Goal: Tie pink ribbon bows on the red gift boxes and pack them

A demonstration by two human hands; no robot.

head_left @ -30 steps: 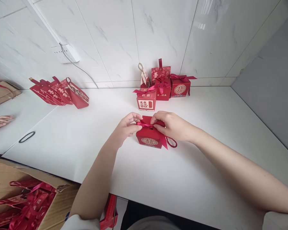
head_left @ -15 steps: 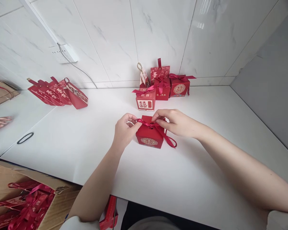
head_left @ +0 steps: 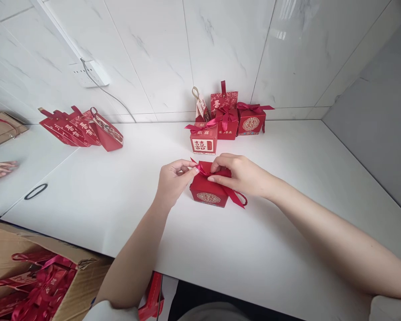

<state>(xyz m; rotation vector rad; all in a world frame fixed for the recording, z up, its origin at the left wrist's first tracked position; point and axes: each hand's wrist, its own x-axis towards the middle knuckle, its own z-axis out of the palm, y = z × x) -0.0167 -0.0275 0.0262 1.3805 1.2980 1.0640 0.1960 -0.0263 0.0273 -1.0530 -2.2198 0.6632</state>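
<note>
A red gift box with a round gold emblem stands on the white table in front of me. My left hand pinches the red ribbon between thumb and fingertips at the box's upper left. Over the right part of the box top, my right hand has its thumb and fingers closed on the ribbon; its fingertips partly cover the knot. A ribbon tail and a twisted cord loop hang down the box's right side.
Several finished red boxes stand by the tiled wall. Flat red boxes lean at the left. A black ring lies near another person's hand. An open carton of red packets stands lower left.
My right hand has shifted slightly left and lower over the box top, covering more of the knot. A pointed ribbon end now sticks up above my left fingertips.
</note>
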